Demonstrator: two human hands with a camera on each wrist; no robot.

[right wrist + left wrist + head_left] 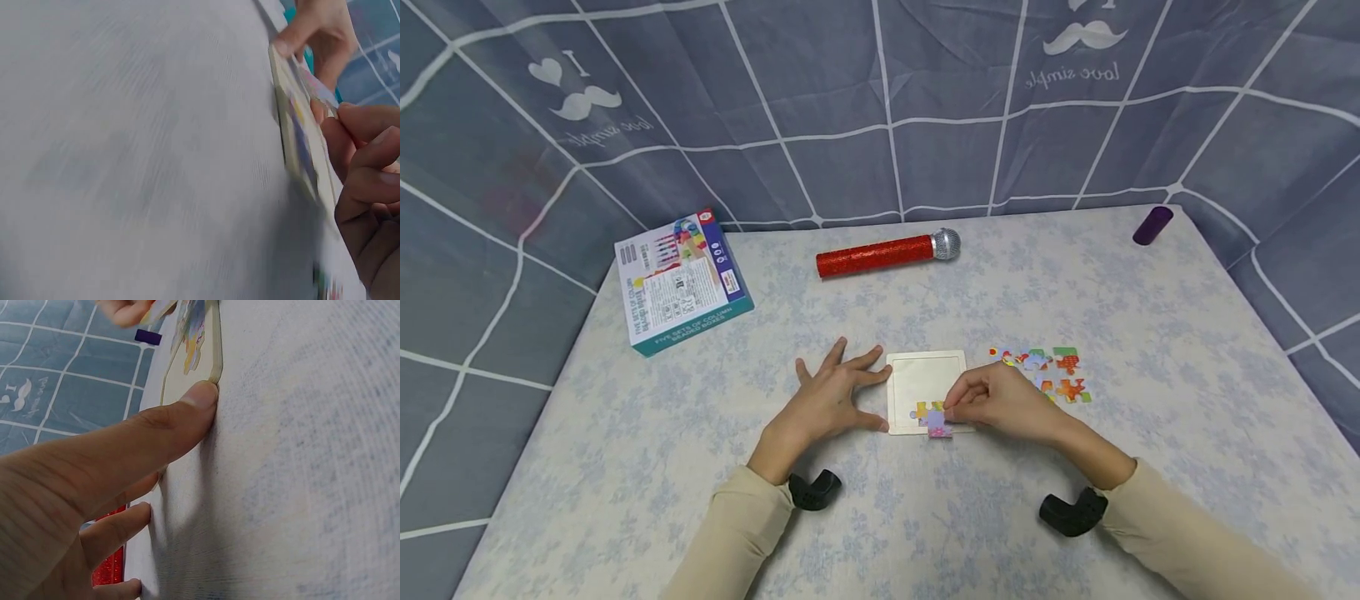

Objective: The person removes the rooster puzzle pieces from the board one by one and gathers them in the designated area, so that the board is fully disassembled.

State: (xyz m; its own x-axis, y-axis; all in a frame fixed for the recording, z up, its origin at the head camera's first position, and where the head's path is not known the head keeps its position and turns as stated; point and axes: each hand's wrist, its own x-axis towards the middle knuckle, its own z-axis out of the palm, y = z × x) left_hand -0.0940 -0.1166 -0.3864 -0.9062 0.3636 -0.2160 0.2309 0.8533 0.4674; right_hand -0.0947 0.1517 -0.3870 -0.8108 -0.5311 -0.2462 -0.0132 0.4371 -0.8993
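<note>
A pale square puzzle tray (927,355) lies on the table between the hands. The left hand (831,404) is spread, its thumb and a fingertip touching the tray's left edge; in the left wrist view the thumb (194,400) presses the tray's corner. The right hand (1003,402) pinches a lilac jigsaw piece (937,423) between thumb and fingers, over the tray's lower part. In the right wrist view that held piece (317,89) is tilted above the tray. A yellow-orange piece (919,413) lies in the tray beside it, partly hidden.
Several loose jigsaw pieces (1071,389) lie right of the tray, some behind the right hand. Farther back are a red glittery microphone (880,255), a bead-set box (681,283) at the left and a purple cylinder (1152,226) at the right. A grey curtain (842,100) borders the table.
</note>
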